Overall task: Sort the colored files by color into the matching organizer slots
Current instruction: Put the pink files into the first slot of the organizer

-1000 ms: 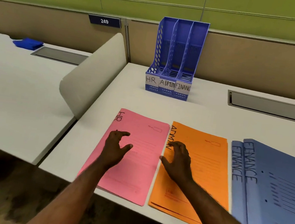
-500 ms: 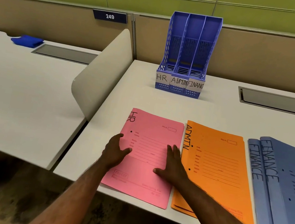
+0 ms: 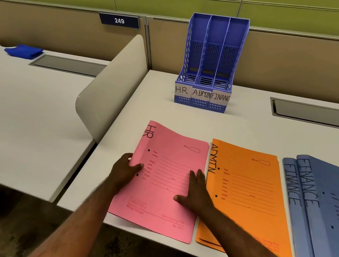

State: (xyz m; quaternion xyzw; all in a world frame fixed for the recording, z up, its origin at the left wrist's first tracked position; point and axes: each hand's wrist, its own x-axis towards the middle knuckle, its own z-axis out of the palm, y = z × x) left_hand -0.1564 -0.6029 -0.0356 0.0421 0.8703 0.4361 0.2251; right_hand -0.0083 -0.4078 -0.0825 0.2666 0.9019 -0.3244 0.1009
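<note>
A pink file (image 3: 167, 182) marked HR lies on the white desk (image 3: 240, 127), its left edge raised a little. My left hand (image 3: 124, 171) grips that left edge, thumb on top. My right hand (image 3: 196, 192) lies flat on the file's right side with straight fingers. Beside it lie an orange file (image 3: 246, 195) marked ADMIN and two blue files (image 3: 326, 215) marked FINANCE. A blue three-slot organizer (image 3: 209, 68) stands at the back, labelled HR, ADMIN, FINANCE; its slots look empty.
A curved beige divider (image 3: 113, 90) separates this desk from the left desk (image 3: 13, 117), which carries a folded blue cloth (image 3: 23, 51). Grey cable trays (image 3: 323, 115) are set into both desks. A partition wall runs behind.
Both hands moved left: the right hand left the orange file for the pink one, and the left hand slid to the pink file's left edge and took hold, lifting it slightly.
</note>
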